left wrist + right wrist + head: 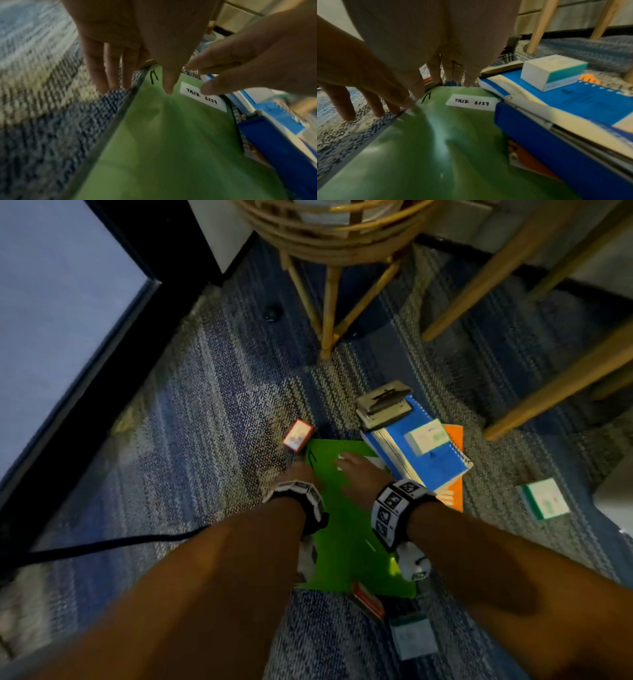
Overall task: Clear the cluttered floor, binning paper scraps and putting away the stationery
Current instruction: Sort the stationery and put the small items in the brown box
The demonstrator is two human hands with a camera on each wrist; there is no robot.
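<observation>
Green folder point(346, 529) lies flat on the carpeted floor point(191, 419), its right edge tucked under the blue spiral notebook point(428, 457) that carries a small white box point(428, 437); judged thin, flexible and slick, it should be taken at the free left edge and slid clear before lifting. Left hand point(301, 472) hovers over that edge, fingers straight, grip wide and empty; right hand point(359, 474) likewise relaxed above the "TASK LIST" label point(471, 102), holding nothing.
</observation>
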